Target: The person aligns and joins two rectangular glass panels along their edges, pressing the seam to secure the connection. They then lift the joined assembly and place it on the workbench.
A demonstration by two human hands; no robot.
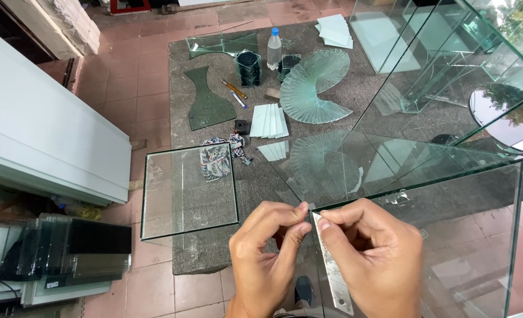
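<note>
Your left hand [267, 247] and right hand [370, 253] meet, both pinching a thin metal strip [332, 265] against the glass tank [426, 176] corner, steadying it along the near vertical edge.

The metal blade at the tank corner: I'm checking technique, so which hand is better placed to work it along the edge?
Probably the right hand: it pinches the blade at the glass tank corner.
</note>
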